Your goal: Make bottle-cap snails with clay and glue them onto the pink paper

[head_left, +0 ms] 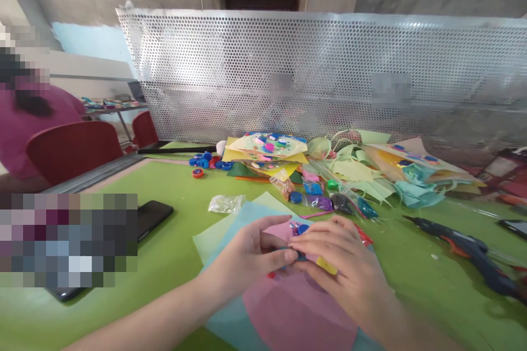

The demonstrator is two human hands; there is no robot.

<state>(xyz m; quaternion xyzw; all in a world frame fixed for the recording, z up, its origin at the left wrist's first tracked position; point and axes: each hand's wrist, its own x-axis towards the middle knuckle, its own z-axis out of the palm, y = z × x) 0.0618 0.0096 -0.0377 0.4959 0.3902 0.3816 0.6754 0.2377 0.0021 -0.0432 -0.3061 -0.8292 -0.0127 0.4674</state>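
Note:
My left hand (247,258) and my right hand (346,269) meet over a pink paper shape (296,312) that lies on a light blue sheet (242,219). The fingers of both hands are pinched together on a small teal piece (302,256) between them. A yellow bit (326,266) and small red bits show under my right hand. A blue dot (303,228) sits on the pink paper just beyond my fingers.
A black glue gun (465,249) lies at the right on the green table (164,263). A black phone (152,216) lies at the left. Coloured paper sheets (267,151), clay bags (325,200) and blue caps (206,162) are piled before a perforated metal screen (313,66). A person sits at far left.

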